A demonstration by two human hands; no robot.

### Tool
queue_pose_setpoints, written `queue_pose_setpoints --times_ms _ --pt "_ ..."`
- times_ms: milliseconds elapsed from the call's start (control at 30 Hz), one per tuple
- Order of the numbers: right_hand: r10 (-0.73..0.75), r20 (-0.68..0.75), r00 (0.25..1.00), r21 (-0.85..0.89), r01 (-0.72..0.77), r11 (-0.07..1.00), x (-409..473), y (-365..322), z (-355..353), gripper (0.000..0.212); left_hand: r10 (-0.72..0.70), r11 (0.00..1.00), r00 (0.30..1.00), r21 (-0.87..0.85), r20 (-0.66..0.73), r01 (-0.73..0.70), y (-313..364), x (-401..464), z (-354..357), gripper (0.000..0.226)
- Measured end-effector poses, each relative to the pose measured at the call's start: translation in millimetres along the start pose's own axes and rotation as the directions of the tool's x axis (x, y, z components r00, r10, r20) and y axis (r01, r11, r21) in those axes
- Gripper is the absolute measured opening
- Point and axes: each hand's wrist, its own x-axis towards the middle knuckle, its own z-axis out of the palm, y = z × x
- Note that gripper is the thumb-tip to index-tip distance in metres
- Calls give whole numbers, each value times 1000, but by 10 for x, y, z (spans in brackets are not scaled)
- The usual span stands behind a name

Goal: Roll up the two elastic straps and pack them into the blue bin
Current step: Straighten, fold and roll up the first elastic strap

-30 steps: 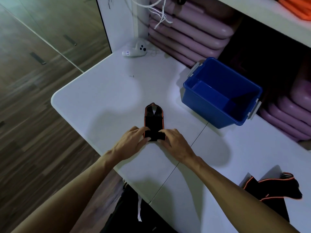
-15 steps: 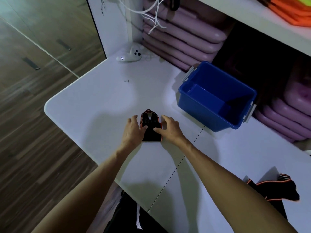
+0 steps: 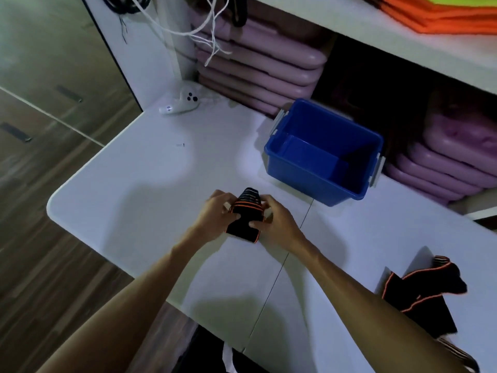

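A black elastic strap with orange edging (image 3: 245, 214), rolled into a tight bundle, lies on the white table (image 3: 139, 189). My left hand (image 3: 215, 214) grips its left side and my right hand (image 3: 277, 219) grips its right side, thumbs pressing on top. The blue bin (image 3: 320, 154) stands just beyond and to the right, with nothing visible inside. A second black and orange strap (image 3: 425, 289) lies loose and crumpled at the table's right, partly behind my right forearm.
A white controller (image 3: 183, 102) and a small screw (image 3: 180, 144) lie at the back left of the table. Stacked purple pads (image 3: 258, 63) fill the shelf behind the bin. The table's rounded left corner drops to wooden floor.
The flat tail of the strap has been rolled up into the bundle, which now sits farther forward near the bin. Both hands went from pressing flat beside it to gripping its sides.
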Motion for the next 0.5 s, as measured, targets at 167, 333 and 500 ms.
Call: queue_pose_setpoints --times_ms 167,333,500 --pt "-53 -228 972 -152 18 988 -108 159 -11 29 277 950 960 163 -44 -266 69 103 169 17" --pt "-60 -354 933 -99 27 995 -175 225 80 16 360 842 901 331 242 -425 -13 116 192 65" --pt "-83 -332 940 -412 -65 909 -376 337 249 57 434 776 845 347 313 -527 -161 194 220 72"
